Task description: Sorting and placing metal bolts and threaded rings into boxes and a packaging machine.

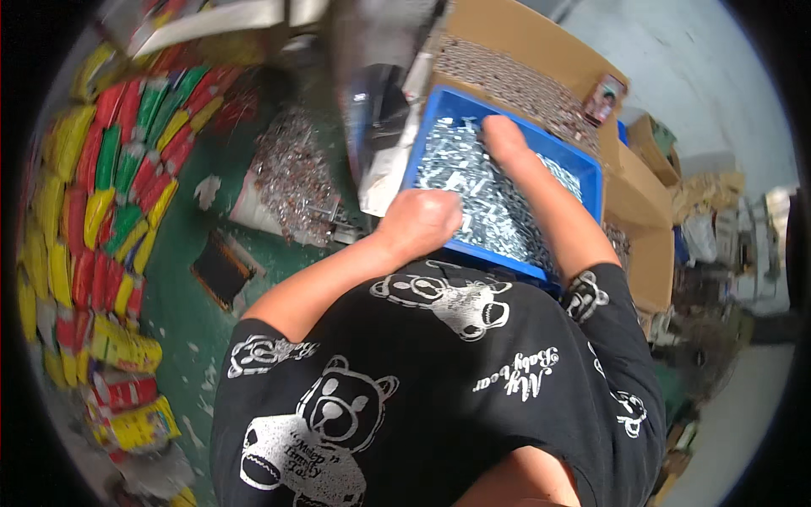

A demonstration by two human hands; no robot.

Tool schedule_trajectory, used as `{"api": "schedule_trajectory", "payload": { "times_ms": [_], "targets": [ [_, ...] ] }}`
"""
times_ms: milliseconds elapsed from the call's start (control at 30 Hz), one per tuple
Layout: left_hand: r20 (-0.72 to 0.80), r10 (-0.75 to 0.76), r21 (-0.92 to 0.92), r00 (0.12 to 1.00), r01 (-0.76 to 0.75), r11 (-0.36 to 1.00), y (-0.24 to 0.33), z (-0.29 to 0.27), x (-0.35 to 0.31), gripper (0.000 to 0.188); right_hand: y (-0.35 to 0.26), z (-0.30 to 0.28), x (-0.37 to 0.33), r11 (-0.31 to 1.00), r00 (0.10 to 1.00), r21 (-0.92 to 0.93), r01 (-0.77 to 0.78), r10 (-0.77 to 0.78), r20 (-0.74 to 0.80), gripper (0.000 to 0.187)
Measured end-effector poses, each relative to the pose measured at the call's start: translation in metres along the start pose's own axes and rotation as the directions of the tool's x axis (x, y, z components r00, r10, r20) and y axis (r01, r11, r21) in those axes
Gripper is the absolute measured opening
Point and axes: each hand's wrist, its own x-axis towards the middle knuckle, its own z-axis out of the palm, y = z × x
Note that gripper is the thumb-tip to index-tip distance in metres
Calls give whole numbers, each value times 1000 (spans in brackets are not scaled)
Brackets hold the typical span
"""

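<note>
A blue plastic bin (594, 198) in front of me holds a heap of small shiny silver metal pieces (486, 203). At its near left corner my left hand (422, 221) is closed like a fist, with the fingers curled over the rim side. Whatever it pinches, if anything, is hidden. Farther back, my right hand (504, 142) reaches down among the metal pieces near the bin's far wall. Its fingers are out of sight, so I cannot see whether it grips any of them.
Behind the bin stands a cardboard box (541, 34) full of small brownish pieces. A blurred dark machine part (376, 110) rises left of the bin. Small glittering bits (296, 177) lie in a pile at left. Many red, yellow and green packages (106, 194) line the far left.
</note>
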Motion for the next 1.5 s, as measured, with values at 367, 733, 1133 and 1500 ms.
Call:
{"api": "schedule_trajectory", "payload": {
  "times_ms": [367,733,1133,1500],
  "targets": [
    [-22,53,-220,998,-56,974,-8,9,-4,18,35,-4,-7,963,961,52,263,-257,-103,17],
    [5,31,-269,999,-29,963,-12,3,-6,18,-23,-70,-30,642,966,763,-72,237,-108,20],
    [176,-14,9,984,12,1000,4,0,4,14,-61,-87,-49,230,987,960,162,-20,-162,35],
    [3,-92,7,996,92,996,0,9,0,16,174,-50,-389,346,682,901,-261,727,-82,27]
  ]
}}
